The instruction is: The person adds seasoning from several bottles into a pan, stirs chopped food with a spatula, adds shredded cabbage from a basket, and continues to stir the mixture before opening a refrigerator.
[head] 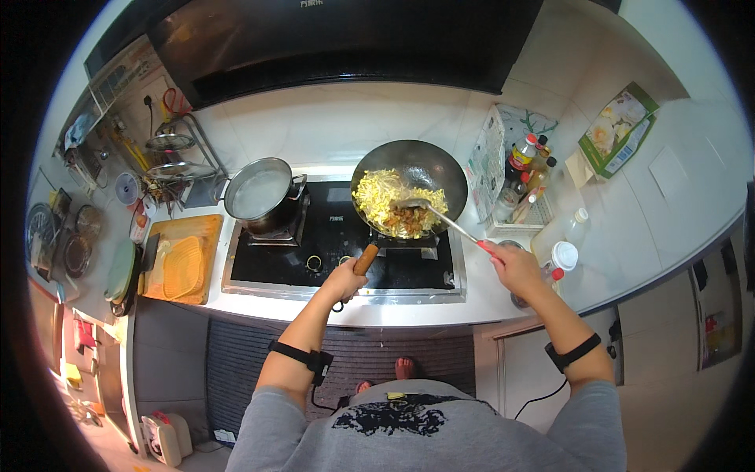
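My left hand [345,280] grips the wooden handle [366,259] of a dark wok [439,162] on the right side of the gas hob [336,236]. In my right hand [516,268] is the red grip of a metal spatula or ladle [451,223], its shaft slanting down left into the wok. Its head [413,203] lies over the food. Yellow bean sprouts [376,192] fill the wok's left and lower part. Browned pieces, perhaps meat, [410,221] sit among them beneath the tool's head.
Left of the wok, a steel pot [259,192] holds cloudy liquid. A wooden cutting board [213,236] bears a yellow basket [183,268] and a knife [150,253]. Bottles [522,153] stand in a white basket [519,227] at right. A range hood [348,47] overhangs the back.
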{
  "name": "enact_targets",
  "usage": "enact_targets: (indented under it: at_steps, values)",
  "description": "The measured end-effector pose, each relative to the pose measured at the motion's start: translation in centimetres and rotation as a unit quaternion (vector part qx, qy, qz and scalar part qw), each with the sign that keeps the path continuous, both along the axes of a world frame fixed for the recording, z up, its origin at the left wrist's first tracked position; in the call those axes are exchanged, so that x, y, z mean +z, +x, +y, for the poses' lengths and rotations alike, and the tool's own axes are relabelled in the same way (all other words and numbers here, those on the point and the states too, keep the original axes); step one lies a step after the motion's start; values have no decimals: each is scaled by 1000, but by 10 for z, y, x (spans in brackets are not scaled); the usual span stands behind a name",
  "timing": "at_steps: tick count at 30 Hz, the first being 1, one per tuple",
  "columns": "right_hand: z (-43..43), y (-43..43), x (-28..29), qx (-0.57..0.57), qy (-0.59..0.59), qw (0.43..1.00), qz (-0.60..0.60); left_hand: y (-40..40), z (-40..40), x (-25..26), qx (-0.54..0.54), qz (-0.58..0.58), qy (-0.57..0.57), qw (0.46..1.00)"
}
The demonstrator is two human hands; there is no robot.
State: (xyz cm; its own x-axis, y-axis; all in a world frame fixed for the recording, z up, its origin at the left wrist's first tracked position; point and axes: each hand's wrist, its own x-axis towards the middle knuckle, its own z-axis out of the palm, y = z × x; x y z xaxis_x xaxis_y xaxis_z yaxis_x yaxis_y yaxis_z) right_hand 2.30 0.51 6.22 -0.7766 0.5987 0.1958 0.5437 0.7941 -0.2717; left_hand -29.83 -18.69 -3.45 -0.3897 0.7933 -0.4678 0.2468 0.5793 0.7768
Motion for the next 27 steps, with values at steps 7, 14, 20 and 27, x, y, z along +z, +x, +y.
enact_targets:
  at_steps: [7,14,20,27]
  values:
    - [-44,-11,34,23,-176,983,36,1,-1,-7,3,-13,18,1000]
    - [-44,-59,-23,-80,-57,991,-92,15,-1,10,13,-11,6,1000]
    - [-33,-83,-42,-123,-60,989,-65,13,-1,5,5,2,-4,1000]
    - [-30,-49,1,-66,-218,968,105,14,-1,7,13,-1,1,1000]
